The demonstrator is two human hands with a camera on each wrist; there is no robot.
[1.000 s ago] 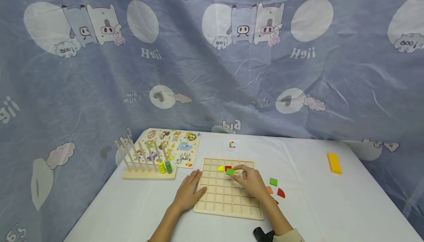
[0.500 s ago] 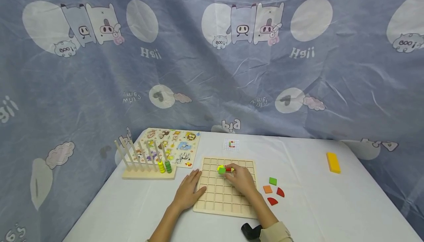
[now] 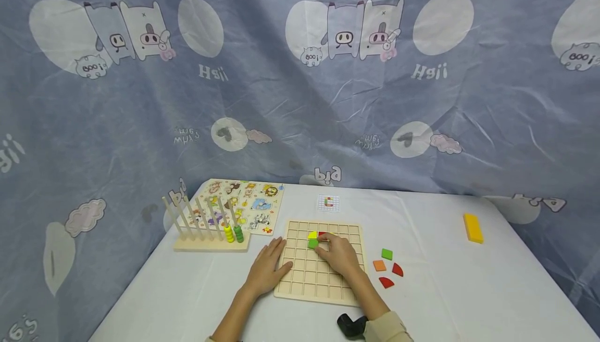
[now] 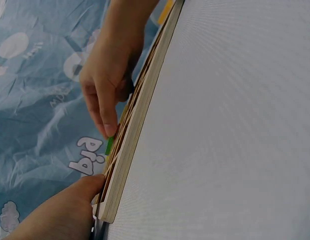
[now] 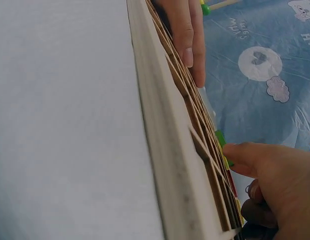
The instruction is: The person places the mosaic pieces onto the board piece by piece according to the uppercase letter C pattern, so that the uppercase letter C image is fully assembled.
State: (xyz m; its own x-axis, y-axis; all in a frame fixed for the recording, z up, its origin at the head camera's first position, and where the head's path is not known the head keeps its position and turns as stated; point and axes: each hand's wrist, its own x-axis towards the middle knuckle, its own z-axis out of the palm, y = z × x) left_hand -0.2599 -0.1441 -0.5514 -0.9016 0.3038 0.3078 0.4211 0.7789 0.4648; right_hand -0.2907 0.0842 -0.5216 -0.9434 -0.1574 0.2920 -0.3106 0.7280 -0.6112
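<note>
A pale wooden grid board (image 3: 311, 279) lies on the white table. My left hand (image 3: 265, 270) rests along its left edge, fingers straight and thumb on the frame. At the upper part of the board, my right hand (image 3: 341, 255) pinches a green square tile (image 3: 313, 244) between thumb and fingertips. In the left wrist view that green tile (image 4: 109, 145) stands tilted at the board's surface. Just behind it sits a yellow quarter-round tile (image 3: 312, 235), with a red tile (image 3: 322, 235) beside it, partly hidden by the right hand.
Right of the board lie a green square (image 3: 386, 254), an orange square (image 3: 379, 265) and red quarter-rounds (image 3: 397, 269). A pattern card (image 3: 328, 203) lies behind the board. A peg stand (image 3: 211, 247), an animal puzzle (image 3: 262, 217) and a yellow block (image 3: 473, 228) are farther out.
My right hand has carried the green square tile left across the board and lowered it in front of the yellow piece. The left hand has stayed on the board's edge.
</note>
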